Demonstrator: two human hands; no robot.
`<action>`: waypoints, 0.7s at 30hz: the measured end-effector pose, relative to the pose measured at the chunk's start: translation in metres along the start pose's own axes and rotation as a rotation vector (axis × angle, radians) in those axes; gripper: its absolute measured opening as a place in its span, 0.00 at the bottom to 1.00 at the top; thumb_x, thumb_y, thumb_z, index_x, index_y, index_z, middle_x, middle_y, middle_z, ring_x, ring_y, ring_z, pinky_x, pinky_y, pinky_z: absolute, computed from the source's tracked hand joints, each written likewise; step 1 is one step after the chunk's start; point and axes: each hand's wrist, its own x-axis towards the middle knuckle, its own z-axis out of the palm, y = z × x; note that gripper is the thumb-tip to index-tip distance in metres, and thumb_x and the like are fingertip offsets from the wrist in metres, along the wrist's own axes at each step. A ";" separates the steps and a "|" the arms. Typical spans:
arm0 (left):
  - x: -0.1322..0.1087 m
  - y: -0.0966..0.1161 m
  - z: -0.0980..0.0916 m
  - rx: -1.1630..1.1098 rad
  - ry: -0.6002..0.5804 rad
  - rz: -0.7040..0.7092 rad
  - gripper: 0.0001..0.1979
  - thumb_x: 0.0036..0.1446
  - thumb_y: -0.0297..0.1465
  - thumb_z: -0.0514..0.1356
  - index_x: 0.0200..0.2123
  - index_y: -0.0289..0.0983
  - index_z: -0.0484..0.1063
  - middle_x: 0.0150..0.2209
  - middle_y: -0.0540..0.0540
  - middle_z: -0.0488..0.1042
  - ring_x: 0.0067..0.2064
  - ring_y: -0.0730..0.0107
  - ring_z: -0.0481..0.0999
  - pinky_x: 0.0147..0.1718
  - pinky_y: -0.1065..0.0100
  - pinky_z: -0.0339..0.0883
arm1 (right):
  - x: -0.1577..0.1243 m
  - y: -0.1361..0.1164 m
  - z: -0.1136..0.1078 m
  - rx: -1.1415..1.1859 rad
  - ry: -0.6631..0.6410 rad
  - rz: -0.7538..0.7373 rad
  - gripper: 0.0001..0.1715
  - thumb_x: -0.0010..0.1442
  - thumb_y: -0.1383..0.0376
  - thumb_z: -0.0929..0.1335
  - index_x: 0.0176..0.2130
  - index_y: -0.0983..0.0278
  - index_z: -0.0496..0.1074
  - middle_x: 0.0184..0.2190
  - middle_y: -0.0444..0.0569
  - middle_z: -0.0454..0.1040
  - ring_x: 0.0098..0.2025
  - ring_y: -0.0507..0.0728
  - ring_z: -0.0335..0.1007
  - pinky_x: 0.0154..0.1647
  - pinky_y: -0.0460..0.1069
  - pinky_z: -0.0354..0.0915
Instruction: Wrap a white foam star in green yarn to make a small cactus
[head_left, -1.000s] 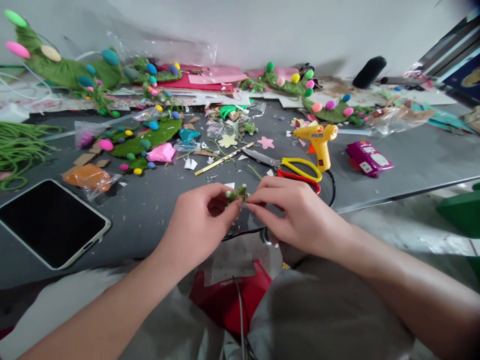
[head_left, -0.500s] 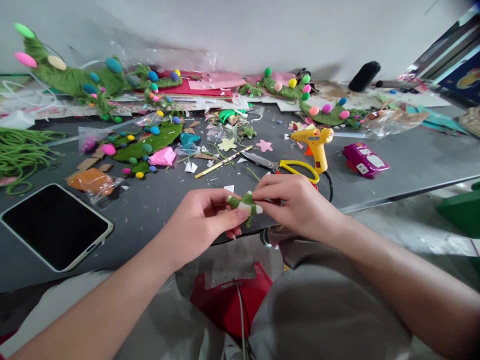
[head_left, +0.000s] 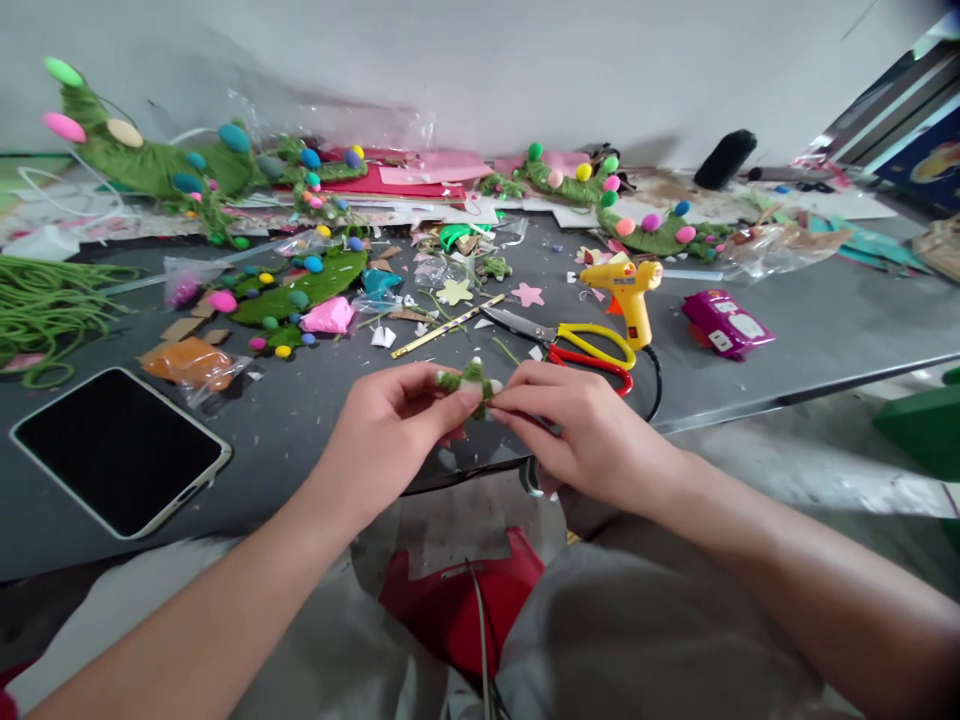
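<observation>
Between my hands, over the table's front edge, is a small white star partly wrapped in green yarn [head_left: 471, 382], its pale tips showing. My left hand [head_left: 394, 420] pinches it from the left with thumb and fingers. At its right side my right hand [head_left: 581, 415] is closed, the thumb and fingertips pinched together by a white tip on what looks like the yarn's strand, mostly hidden by the fingers. Just beyond my right hand lie scissors [head_left: 596, 345] with one yellow and one red handle, blades to the left.
A yellow glue gun [head_left: 634, 300] stands behind the scissors, beside a purple packet [head_left: 726, 325]. A phone [head_left: 120, 450] lies front left, near green yarn strands [head_left: 52, 300]. Paper stars, a striped pencil [head_left: 448, 326] and scraps litter the middle. Green decorations with coloured balls [head_left: 172, 165] line the back.
Both hands and the star have shifted slightly left and away from me. My right fingers have moved lower along the star's right side, and the red scissor handle shows more.
</observation>
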 end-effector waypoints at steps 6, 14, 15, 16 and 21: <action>0.004 -0.001 -0.005 -0.117 -0.239 -0.090 0.09 0.53 0.37 0.72 0.31 0.38 0.79 0.26 0.51 0.72 0.27 0.74 0.69 0.27 0.72 0.65 | 0.000 0.011 -0.005 0.070 -0.027 0.032 0.11 0.66 0.74 0.68 0.37 0.68 0.81 0.35 0.49 0.75 0.34 0.50 0.70 0.38 0.45 0.64; 0.004 -0.009 0.000 0.409 -0.056 0.082 0.10 0.56 0.38 0.68 0.31 0.38 0.78 0.27 0.50 0.75 0.29 0.71 0.70 0.27 0.71 0.62 | 0.002 0.010 -0.002 -0.086 0.000 0.080 0.07 0.65 0.71 0.70 0.36 0.68 0.80 0.32 0.48 0.74 0.34 0.52 0.70 0.36 0.47 0.62; 0.004 -0.009 0.001 0.407 -0.010 0.106 0.10 0.57 0.39 0.68 0.32 0.38 0.78 0.28 0.50 0.76 0.29 0.71 0.70 0.28 0.70 0.63 | 0.002 0.008 -0.001 -0.086 -0.003 0.081 0.08 0.66 0.70 0.69 0.36 0.68 0.79 0.32 0.48 0.73 0.34 0.52 0.70 0.36 0.47 0.62; 0.004 -0.008 0.001 0.374 0.019 0.108 0.10 0.57 0.39 0.68 0.32 0.38 0.78 0.28 0.50 0.77 0.29 0.71 0.71 0.29 0.70 0.63 | 0.002 0.006 0.000 -0.080 -0.009 0.074 0.08 0.67 0.69 0.69 0.37 0.68 0.79 0.33 0.49 0.73 0.35 0.53 0.70 0.37 0.47 0.62; 0.004 -0.003 -0.002 0.058 0.054 0.024 0.13 0.53 0.41 0.71 0.29 0.37 0.77 0.24 0.52 0.71 0.26 0.74 0.67 0.26 0.71 0.61 | 0.002 0.002 0.003 -0.005 0.008 0.041 0.11 0.69 0.70 0.65 0.41 0.68 0.78 0.37 0.50 0.73 0.38 0.53 0.70 0.40 0.48 0.64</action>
